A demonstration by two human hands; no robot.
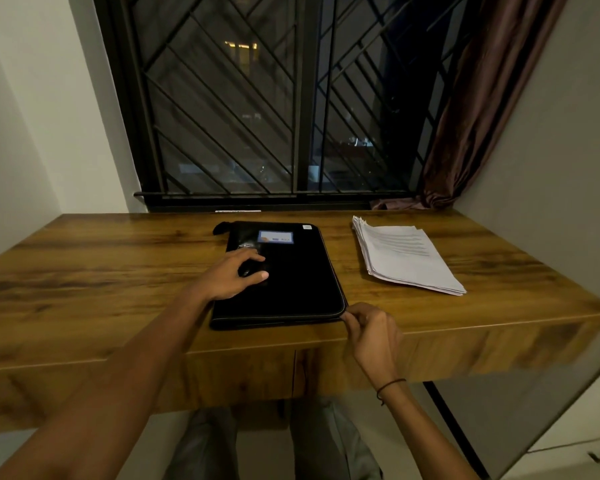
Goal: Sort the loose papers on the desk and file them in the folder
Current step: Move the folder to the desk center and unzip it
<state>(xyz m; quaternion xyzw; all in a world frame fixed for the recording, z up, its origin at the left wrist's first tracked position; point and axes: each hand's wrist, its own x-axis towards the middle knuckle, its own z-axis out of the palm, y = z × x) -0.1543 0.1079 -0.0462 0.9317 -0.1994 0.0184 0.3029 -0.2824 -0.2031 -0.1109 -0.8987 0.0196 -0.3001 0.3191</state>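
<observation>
A black zip folder [295, 285] with a small blue label lies closed in the middle of the wooden desk [118, 271]. My left hand [231, 277] rests on top of the folder's left part, fingers spread and lightly bent. My right hand [369, 329] pinches the folder's zip at its near right corner, by the desk's front edge. A stack of white printed papers [406, 258], slightly fanned, lies on the desk to the right of the folder, apart from both hands.
A barred window [274, 98] stands behind the desk, with a brown curtain [465, 133] at the right. Walls close in on both sides. A drawer front [239, 375] sits under the desk edge, and my knees show below it.
</observation>
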